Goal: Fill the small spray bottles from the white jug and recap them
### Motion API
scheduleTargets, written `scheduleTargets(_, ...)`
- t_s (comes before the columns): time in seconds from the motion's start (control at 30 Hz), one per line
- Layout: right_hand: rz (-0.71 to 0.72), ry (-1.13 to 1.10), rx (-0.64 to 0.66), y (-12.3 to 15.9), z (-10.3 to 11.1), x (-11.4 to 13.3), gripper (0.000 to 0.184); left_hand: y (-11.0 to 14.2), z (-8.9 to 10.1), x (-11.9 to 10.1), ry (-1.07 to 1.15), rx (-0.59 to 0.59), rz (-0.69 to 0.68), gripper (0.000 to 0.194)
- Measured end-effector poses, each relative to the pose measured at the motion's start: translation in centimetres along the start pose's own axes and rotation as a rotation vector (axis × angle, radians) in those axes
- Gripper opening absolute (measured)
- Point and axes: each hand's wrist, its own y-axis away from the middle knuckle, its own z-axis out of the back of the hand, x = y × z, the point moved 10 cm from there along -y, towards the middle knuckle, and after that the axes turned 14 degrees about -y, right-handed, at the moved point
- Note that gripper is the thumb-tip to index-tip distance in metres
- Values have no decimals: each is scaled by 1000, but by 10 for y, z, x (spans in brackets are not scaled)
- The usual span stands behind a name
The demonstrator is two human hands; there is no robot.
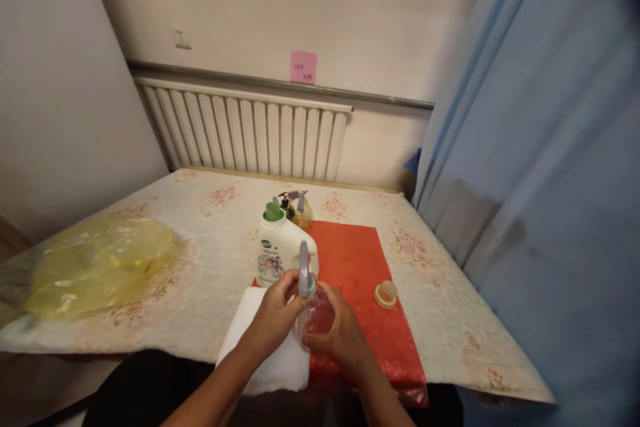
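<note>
Btl (321,310) then btwn L grip (277,309), pinched at spray head (303,270), & R grip (343,333), curled round body (317,321).

Both forearms (225,380) angle inward; left hand (281,295) pinches; right hand (341,330) curves wide.

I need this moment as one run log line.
left hand at grey plastic spray head; right hand around clear round bottle; translucent plastic cap on red glossy sheet; white plastic jug beyond bottle

a clear, round-bodied spray bottle (320,313) with a grey trigger head (303,267) at its neck, held roughly upright.
</note>
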Motion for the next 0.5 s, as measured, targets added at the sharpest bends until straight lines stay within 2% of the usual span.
scheduleTargets(0.1, 8, 24, -14, 0, 2, 1, 87, 0, -1, -3, -94, 84, -30, 30)
scheduleTargets(0.27, 7, 4, -15, 2, 2, 0, 89, 0, -5, 0, -20, 164, -11, 41)
scheduleTargets(0.4, -2, -4, -30, 2, 3, -5, 85, -4, -7, 4, 38, 131, 4, 52)
scheduleTargets(0.5, -13, -8, -52, -3, 13, -8, 83, -4, 0, 8, 7, 46, -16, 49)
